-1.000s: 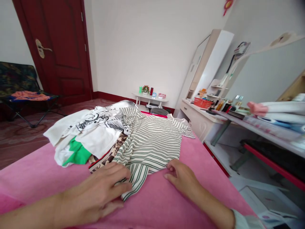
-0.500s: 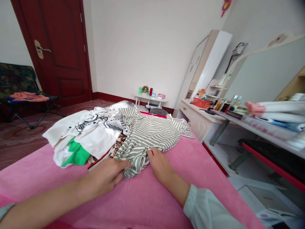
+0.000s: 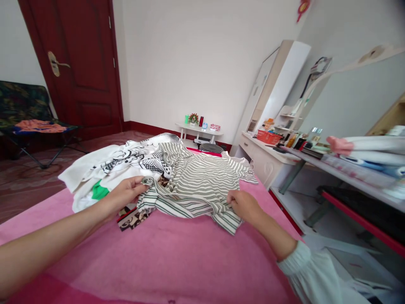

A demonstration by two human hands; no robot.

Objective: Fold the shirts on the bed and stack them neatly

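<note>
A white shirt with dark green stripes (image 3: 205, 175) lies spread on the pink bed cover (image 3: 190, 257), its short sleeves toward the far side. My left hand (image 3: 131, 188) pinches the near left part of its hem, lifting the cloth a little. At the opposite end of the hem, my right hand (image 3: 243, 204) is closed on the striped fabric. Between both hands the hem opens in a loose, sagging fold. Beside my left hand, white clothes with black print (image 3: 126, 158) lie in a heap with a green patch (image 3: 100, 191). A brown patterned cloth (image 3: 134, 219) pokes out under the shirt.
On the right stand a dressing table (image 3: 262, 156) with an orange basket (image 3: 268, 136) and a glass-topped desk (image 3: 335, 169). A folding chair (image 3: 28, 126) holds orange cloth at the left, near the red door (image 3: 76, 63). A low white table (image 3: 199, 128) stands by the far wall.
My hands have moved apart, the left one up and leftward, the right one to the right. The shirt's bunched lower edge is now stretched wide between them.
</note>
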